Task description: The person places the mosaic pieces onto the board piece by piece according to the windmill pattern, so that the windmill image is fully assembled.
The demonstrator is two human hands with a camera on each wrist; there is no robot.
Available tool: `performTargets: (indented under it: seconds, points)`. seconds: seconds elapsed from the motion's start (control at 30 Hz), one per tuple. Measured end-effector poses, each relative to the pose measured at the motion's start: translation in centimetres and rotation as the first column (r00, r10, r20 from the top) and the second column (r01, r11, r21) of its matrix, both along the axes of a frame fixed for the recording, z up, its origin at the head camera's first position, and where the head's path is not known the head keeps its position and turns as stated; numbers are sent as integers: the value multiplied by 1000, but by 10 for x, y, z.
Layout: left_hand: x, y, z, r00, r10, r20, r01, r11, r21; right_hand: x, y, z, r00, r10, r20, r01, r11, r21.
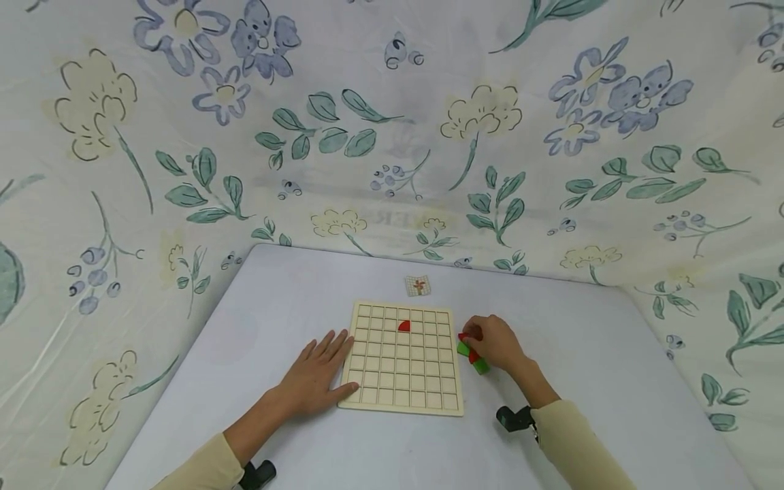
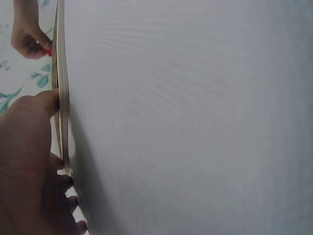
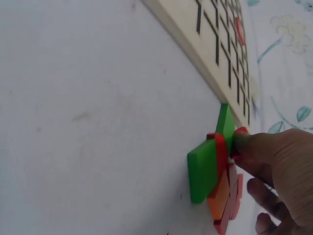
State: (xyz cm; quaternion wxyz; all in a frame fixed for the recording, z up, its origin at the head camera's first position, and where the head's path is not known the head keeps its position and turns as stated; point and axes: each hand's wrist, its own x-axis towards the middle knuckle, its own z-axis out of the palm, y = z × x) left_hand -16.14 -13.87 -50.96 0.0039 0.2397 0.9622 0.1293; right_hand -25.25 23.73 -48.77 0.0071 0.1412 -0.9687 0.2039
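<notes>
A pale wooden grid board [image 1: 401, 411] lies on the white table, with one red quarter-round tile [image 1: 404, 326] in a cell of an upper row. My left hand [image 1: 317, 376] rests at the board's left edge, its fingers extended and the thumb touching the lower left side. Just off the board's right edge, my right hand [image 1: 495, 340] pinches a small red tile [image 3: 240, 131] between thumb and forefinger. Beneath and beside those fingers is a cluster of loose tiles: green tiles [image 3: 203, 171], an orange tile [image 3: 219, 199] and several red ones. The pinched tile's full shape is hidden.
A small checked card [image 1: 418, 286] with a brown figure lies beyond the board's far edge. Flower-printed cloth [image 1: 392, 150] rises behind the table [image 1: 569, 340] and at both sides. Dark devices [image 1: 514, 418] are strapped at both wrists.
</notes>
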Motion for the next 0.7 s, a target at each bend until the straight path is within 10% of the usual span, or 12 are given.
performTargets:
  seconds: [0.7]
  points:
    - [0,-1,0,1000,-10,-7,10,1000,-18,1,-43,4,994,112,2,-106,941,-322]
